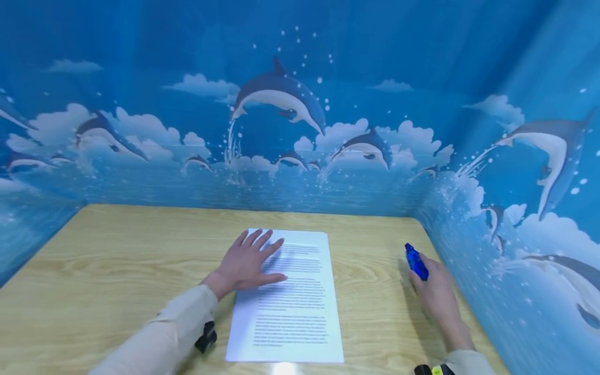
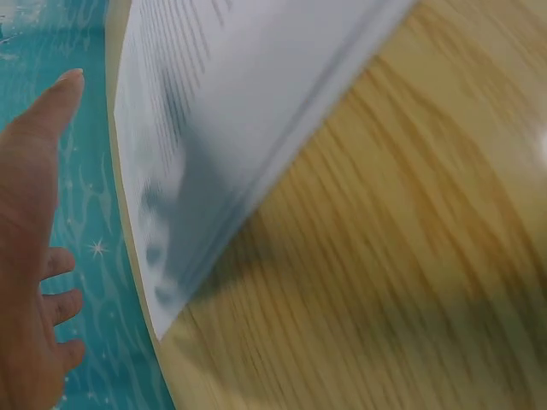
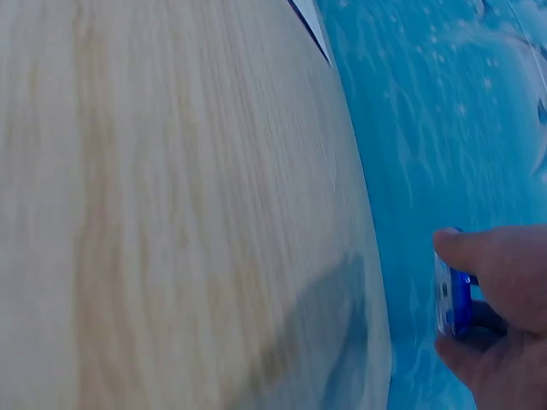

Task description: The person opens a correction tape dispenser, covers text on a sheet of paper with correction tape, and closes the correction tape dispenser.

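Note:
A stack of printed paper (image 1: 295, 312) lies on the table, its text running in several paragraphs. My left hand (image 1: 250, 260) is spread over the paper's upper left part, casting a shadow on it. In the left wrist view, the thumb and fingertips of the left hand (image 2: 30, 248) show at the left edge, apart from the sheet (image 2: 256, 94). Off to the right of the paper, my right hand (image 1: 438, 291) holds a small blue correction tape dispenser (image 1: 416, 262), its narrow end pointing away. In the right wrist view, thumb and fingers pinch the dispenser (image 3: 453, 295).
The wood-grain table (image 1: 140, 250) extends on both sides of the paper. A blue curtain (image 1: 187, 182) printed with dolphins hangs along the back and both sides, close by the right hand.

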`<control>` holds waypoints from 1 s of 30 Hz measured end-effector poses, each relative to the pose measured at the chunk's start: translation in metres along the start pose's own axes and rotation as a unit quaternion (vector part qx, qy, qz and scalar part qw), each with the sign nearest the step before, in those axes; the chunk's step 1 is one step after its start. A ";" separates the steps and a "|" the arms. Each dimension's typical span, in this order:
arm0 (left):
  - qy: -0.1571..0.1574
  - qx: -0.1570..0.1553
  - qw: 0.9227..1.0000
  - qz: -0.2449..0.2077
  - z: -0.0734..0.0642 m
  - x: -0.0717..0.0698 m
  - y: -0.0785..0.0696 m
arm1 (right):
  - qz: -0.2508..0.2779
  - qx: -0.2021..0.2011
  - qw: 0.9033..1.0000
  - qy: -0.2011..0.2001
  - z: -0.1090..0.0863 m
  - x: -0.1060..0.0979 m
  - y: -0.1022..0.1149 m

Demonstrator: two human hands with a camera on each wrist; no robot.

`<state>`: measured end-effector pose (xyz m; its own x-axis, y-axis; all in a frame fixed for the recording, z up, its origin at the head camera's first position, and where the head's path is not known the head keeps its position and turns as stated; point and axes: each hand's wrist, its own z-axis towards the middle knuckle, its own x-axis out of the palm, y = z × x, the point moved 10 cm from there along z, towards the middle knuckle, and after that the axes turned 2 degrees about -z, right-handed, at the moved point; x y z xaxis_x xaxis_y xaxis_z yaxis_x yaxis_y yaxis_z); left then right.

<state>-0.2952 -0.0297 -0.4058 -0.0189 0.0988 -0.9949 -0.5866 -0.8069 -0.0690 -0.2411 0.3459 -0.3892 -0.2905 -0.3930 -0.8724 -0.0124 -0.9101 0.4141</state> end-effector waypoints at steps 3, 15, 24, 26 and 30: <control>-0.002 -0.005 1.000 -0.003 -0.005 -0.001 0.008 | 0.012 -0.023 0.999 0.026 0.005 0.011 0.019; -0.031 -0.020 0.999 0.001 -0.025 -0.006 0.033 | 0.050 -0.082 0.994 0.047 0.014 0.032 0.085; -0.038 -0.033 0.999 -0.004 -0.041 -0.004 0.045 | 0.094 -0.146 0.980 0.098 0.006 0.058 0.138; -0.039 -0.037 0.999 -0.004 -0.044 -0.005 0.047 | 0.102 -0.157 0.976 0.112 0.005 0.063 0.148; -0.048 -0.038 0.998 -0.001 -0.050 -0.006 0.050 | 0.112 -0.172 0.970 0.127 0.003 0.070 0.161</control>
<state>-0.2837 -0.0997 -0.4065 -0.0967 0.1523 -0.9836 -0.5240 -0.8480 -0.0797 -0.2662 0.1720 -0.3824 -0.0030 -0.5659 -0.8245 0.3567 -0.7708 0.5278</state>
